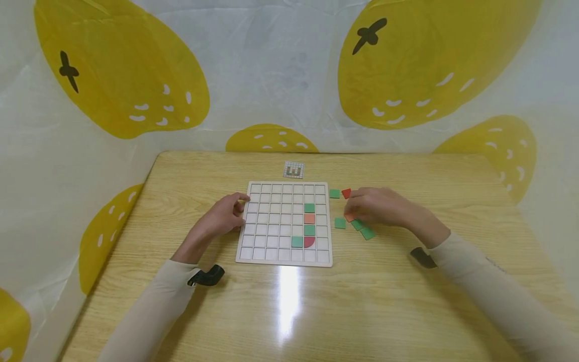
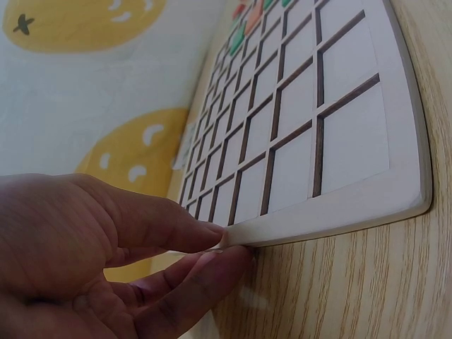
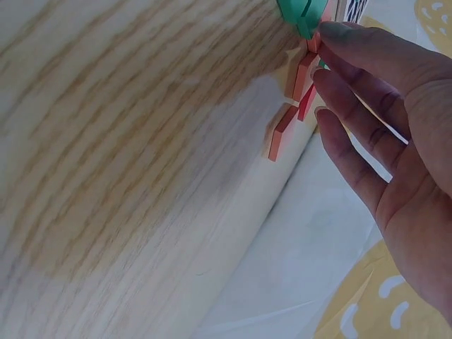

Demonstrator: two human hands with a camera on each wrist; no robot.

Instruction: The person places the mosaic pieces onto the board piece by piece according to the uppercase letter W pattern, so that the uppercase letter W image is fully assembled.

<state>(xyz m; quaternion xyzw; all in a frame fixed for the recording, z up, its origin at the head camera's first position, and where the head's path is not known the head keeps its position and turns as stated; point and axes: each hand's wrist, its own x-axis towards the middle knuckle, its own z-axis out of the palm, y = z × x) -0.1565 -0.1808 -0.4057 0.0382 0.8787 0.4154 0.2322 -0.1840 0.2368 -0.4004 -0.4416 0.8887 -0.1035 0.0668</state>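
Note:
A pale square grid board [image 1: 284, 264] lies on the table, with several green, orange and crimson tiles in its right-hand cells. My left hand [image 1: 222, 213] rests at the board's left edge. In the left wrist view the fingertips [image 2: 212, 234] touch the rim, bent but apart. To the right of the board, my right hand [image 1: 377, 206] reaches down over loose tiles. Its fingertips are at an orange tile [image 1: 349, 217], which they partly hide; a grip is not visible. Green tiles [image 1: 367, 233] adjoin it, and a red triangular tile [image 1: 346, 193] lies beyond.
A small pattern card [image 1: 293, 170] lies behind the board. Loose green tiles [image 1: 340, 223] sit close to its right edge. More orange tiles [image 3: 282, 133] show beyond the right fingers. A lemon-print cloth [image 1: 276, 75] hangs behind the table.

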